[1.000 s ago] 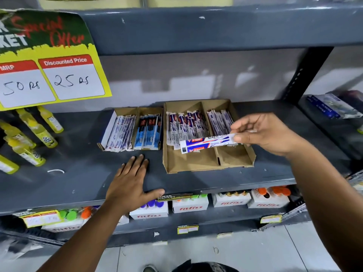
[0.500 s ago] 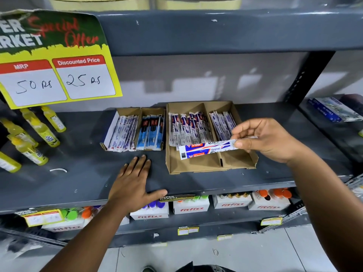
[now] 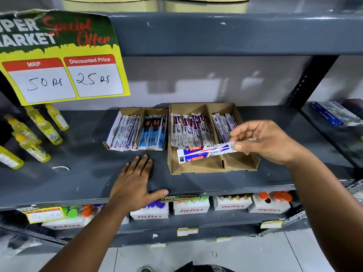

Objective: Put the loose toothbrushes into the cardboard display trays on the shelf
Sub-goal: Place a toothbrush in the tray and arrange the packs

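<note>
My right hand (image 3: 263, 142) pinches the end of two long packets in white, blue and red wrappers (image 3: 204, 153). They lie crosswise over the front of the large cardboard tray (image 3: 214, 168). That tray has two compartments, each with wrapped packets stacked at the back. A smaller two-part cardboard tray (image 3: 121, 114) to its left holds white packets and blue packets. My left hand (image 3: 135, 183) rests flat on the grey shelf (image 3: 82, 173), fingers spread, in front of the small tray.
Yellow bottles (image 3: 39, 134) lie at the shelf's left under a hanging yellow price sign (image 3: 59, 61). A small white scrap (image 3: 60, 168) lies on the shelf. White boxes with coloured caps (image 3: 191, 207) fill the shelf below. A blue packet (image 3: 332, 115) sits on the neighbouring shelf at right.
The held packets have dipped slightly toward the front of the large tray. My left hand has stayed flat on the shelf.
</note>
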A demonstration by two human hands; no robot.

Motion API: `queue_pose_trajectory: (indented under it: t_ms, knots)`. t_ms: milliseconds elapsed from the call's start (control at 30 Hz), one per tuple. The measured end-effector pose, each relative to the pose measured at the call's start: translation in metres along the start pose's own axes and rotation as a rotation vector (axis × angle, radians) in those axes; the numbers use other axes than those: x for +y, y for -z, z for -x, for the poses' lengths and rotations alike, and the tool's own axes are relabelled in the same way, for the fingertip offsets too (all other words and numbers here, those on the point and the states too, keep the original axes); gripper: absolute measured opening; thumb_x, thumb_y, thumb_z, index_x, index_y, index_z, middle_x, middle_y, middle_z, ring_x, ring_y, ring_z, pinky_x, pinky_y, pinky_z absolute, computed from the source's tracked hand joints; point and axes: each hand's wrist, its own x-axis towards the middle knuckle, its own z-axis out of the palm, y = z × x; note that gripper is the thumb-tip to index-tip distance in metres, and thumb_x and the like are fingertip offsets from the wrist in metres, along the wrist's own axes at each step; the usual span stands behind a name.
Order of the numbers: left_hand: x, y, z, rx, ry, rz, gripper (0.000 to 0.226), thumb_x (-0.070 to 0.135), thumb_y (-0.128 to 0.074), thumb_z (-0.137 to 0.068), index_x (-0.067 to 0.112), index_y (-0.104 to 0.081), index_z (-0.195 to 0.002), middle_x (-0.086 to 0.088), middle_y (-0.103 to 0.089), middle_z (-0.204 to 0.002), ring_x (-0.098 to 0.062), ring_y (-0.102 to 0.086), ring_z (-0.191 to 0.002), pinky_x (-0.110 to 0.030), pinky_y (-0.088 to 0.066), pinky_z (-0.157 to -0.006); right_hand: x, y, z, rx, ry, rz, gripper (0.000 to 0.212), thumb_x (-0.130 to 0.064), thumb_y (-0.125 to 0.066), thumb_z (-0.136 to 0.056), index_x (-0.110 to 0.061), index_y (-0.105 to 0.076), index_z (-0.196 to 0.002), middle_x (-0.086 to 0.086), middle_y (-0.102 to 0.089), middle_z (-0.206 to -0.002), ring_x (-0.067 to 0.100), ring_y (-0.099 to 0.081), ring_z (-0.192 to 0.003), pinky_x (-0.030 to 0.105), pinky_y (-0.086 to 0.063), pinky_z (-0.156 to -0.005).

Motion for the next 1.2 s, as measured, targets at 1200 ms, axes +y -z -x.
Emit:
queue_pose_trajectory:
  t_ms: [1200]
  knots:
    - [-0.002, -0.008, -0.001, 0.041, -0.002, 0.027, 0.123, 0.101, -0.012, -0.065, 0.017, -0.012, -0.155, -0.003, -0.002, -0.164, -0.022, 0.004, -0.150, -0.045, -0.003, -0.122, 0.062, -0.111, -0.120, 0.252, -0.277, 0.807, 0.045, -0.019, -0.058, -0.092, -0.013, -0.050, -0.135, 0.013, -0.056, -0.134, 0.027, -0.063, -0.106, 0.025, -0.050, -0.076]
